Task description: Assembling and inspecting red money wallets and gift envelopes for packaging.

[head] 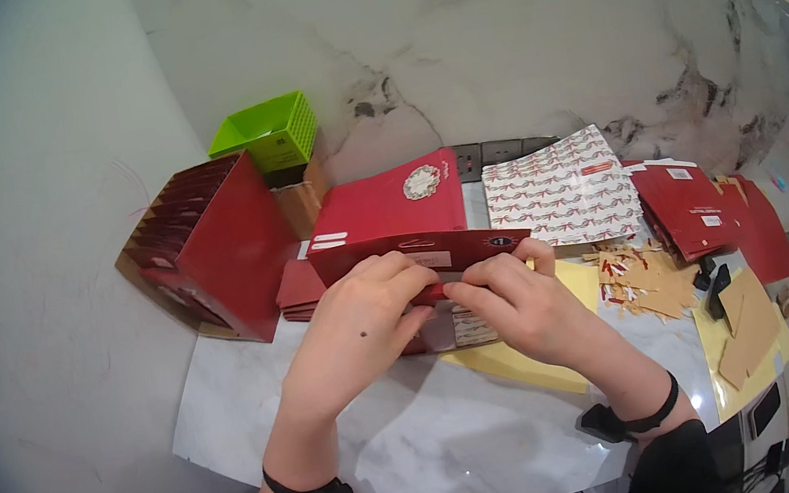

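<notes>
Between my two hands a red cardboard package (454, 242) stands on the table, its back panel upright with a hang slot and a white label. The front has a window area through which a ribbon-patterned piece (472, 328) shows. My left hand (373, 306) pinches a narrow red flap (433, 292) at the middle. From the other side my right hand (515, 297) presses the same flap with thumb and fingers, one finger reaching up to the panel's right end. My fingers hide part of the package.
Behind stand a red stack (388, 202) and patterned sheets (560, 189). At left, an open carton (213, 249) holds red packages beside a green basket (270, 139). Red packages (684, 206), paper scraps (645, 279) and yellow sheets (764, 346) lie right. A power strip (498, 151) runs along the wall.
</notes>
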Demonstrator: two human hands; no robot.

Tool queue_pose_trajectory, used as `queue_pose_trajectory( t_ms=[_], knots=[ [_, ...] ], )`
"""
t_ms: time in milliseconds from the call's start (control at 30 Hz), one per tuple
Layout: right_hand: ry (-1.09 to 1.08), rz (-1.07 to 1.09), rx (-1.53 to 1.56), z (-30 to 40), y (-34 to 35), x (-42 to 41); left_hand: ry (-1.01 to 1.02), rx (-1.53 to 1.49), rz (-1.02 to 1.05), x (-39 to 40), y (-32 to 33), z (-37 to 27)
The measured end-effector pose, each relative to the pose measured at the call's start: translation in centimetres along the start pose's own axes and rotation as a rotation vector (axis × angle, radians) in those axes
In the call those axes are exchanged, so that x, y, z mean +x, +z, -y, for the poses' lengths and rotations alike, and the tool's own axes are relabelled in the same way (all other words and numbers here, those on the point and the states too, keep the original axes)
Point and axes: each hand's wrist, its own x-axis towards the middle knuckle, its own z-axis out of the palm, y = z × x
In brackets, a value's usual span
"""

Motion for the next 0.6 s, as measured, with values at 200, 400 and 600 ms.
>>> queue_pose_trajectory(
  t_ms=[200, 400, 600],
  knots=[
    [0.126, 0.046, 0.015, 1.7, -1.2, 0.8, 0.063, -0.014, -0.016, -0.7, 0.6, 0.5],
    [0.278, 0.039, -0.002, 2.7, -1.1, 1.3, 0.159, 0.022, 0.055, -0.7, 1.3, 1.2],
    [0.34, 0.058, -0.021, 3.0, -0.9, 1.3, 0.12, -0.203, -0.041, -0.4, 1.7, 1.7]
  ],
)
